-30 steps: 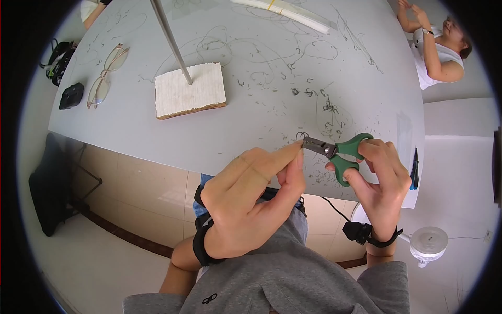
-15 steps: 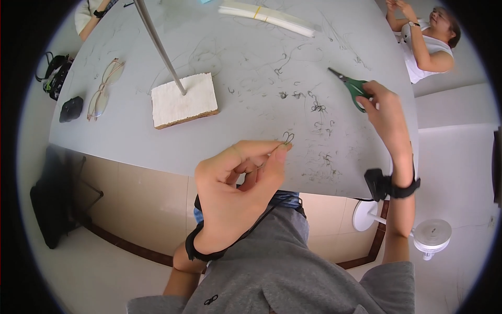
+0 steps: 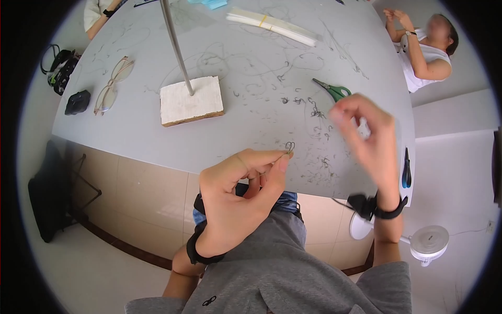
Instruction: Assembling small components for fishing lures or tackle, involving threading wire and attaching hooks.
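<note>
My left hand (image 3: 238, 191) is closed in a pinch, thumb against forefinger, over the table's near edge. From its fingertips stick up the bends of small dark fish hooks (image 3: 290, 145), with their lower part hidden by the fingers. My right hand (image 3: 368, 138) hovers over the right side of the table, thumb and forefinger curved toward each other. Motion smears its fingertips, so whether they touch or hold anything cannot be made out. Just beyond it lie green-handled scissors (image 3: 337, 92), blades toward the far left, handles partly covered by the hand.
Loose hooks (image 3: 316, 111) and dark scraps litter the grey table (image 3: 130, 136). A metal rod stands in a white block (image 3: 178, 104); glasses (image 3: 107, 97) and a black case (image 3: 78, 102) lie left. White strips (image 3: 272, 27) lie farther back, a blue-handled tool (image 3: 407, 170) right.
My right hand has let go of the green scissors and drawn back toward me and left; they now lie on the table. My left hand keeps its pinch on the hooks.
</note>
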Available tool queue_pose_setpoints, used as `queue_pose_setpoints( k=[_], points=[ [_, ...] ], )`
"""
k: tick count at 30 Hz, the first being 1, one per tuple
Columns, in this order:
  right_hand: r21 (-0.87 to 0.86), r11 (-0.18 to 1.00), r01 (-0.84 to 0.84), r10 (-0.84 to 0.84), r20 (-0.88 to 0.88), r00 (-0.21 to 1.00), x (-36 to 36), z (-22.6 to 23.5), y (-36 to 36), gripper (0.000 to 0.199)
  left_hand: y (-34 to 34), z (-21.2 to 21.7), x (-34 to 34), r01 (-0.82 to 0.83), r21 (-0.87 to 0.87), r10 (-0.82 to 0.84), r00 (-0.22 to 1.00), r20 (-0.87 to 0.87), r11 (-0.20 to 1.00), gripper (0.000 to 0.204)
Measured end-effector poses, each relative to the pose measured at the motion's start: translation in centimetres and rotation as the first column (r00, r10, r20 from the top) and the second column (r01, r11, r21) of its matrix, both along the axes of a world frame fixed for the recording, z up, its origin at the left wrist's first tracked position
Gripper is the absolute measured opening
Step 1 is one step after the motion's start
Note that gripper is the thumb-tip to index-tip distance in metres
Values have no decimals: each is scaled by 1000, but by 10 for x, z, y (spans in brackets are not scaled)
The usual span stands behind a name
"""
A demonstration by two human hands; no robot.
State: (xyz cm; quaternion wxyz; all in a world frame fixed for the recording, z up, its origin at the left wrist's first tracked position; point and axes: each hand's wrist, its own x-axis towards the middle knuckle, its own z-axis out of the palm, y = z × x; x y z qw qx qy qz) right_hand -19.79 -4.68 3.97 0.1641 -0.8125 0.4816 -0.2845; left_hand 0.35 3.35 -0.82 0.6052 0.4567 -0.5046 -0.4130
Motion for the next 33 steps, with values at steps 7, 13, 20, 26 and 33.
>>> queue_pose_setpoints(
  k=[7,13,20,26,33],
  points=[
    [53,995,-89,81,128,988,35,5,34,21,5,9,-5,52,17,-53,997,59,998,10],
    [-44,987,-155,161,186,969,33,6,38,21,8,10,-2,68,64,-73,995,74,996,9],
    [121,902,-414,311,479,820,22,3,27,19,5,6,-1,197,41,-189,971,-146,980,10],
    [173,848,-500,346,535,771,22,1,26,16,7,8,1,244,72,-223,950,-217,967,12],
    [100,909,-406,324,444,835,23,7,31,14,9,18,4,292,101,-252,923,-290,951,15]
  ],
)
